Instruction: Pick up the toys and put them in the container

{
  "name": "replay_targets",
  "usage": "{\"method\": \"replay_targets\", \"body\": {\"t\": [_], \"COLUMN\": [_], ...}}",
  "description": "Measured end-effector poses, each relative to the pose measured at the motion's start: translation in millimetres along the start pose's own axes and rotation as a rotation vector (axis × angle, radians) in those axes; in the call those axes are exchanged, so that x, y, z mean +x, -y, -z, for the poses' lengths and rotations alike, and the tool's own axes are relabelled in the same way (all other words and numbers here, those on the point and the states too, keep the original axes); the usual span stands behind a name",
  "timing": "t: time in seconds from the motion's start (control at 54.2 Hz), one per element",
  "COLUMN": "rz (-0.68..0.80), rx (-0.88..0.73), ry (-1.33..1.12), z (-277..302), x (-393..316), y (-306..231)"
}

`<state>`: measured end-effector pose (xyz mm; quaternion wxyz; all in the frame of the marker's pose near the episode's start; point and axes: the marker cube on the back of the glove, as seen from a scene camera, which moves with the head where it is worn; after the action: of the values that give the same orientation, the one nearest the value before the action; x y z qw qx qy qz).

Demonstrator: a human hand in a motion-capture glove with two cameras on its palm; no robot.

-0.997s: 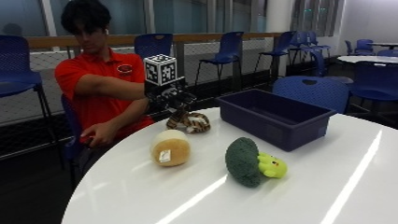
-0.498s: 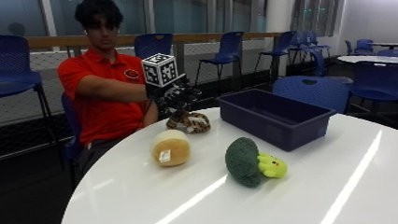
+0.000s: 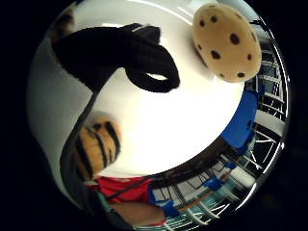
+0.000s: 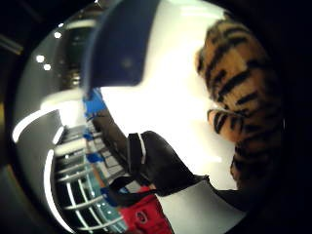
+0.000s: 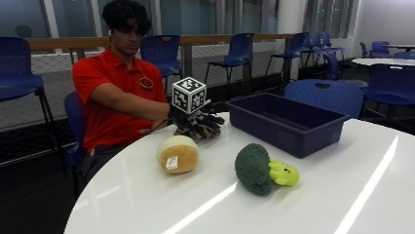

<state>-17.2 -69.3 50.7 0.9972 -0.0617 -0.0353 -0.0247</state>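
Here the gloved right hand (image 5: 198, 123) curls its fingers onto the tiger plush (image 5: 209, 127), grasping it beside the navy container (image 5: 285, 123). The hand hides most of the tiger

i saw a white round table (image 5: 363, 195) carrying a blue bin (image 5: 285, 123), a cookie toy (image 5: 177, 154), a broccoli toy (image 5: 262, 169) and a tiger toy (image 5: 209, 127).

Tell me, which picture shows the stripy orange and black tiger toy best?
The thumb side palm view: the stripy orange and black plush tiger toy fills one side. The little finger side view catches a small striped part. In the outside view the gloved right hand mostly hides it.
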Motion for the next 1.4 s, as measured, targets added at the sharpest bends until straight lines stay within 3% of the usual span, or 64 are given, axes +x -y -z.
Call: {"method": "replay_targets", "body": {"t": [0.332,0.572,0.831,1.071,1.403], "rz": [-0.060,0.048,0.080,0.130,0.275], "rx": [0.079,0.221,0.254,0.333,0.385], "ry": [-0.094,-0.189,-0.038,-0.037,-0.015], "z": [-8.2,4.6,91.7,170.8,228.2], "x": [0.4,1.2,6.3,-33.9,-160.1], "y": [-1.5,12.6,50.6,78.1,127.6]}}
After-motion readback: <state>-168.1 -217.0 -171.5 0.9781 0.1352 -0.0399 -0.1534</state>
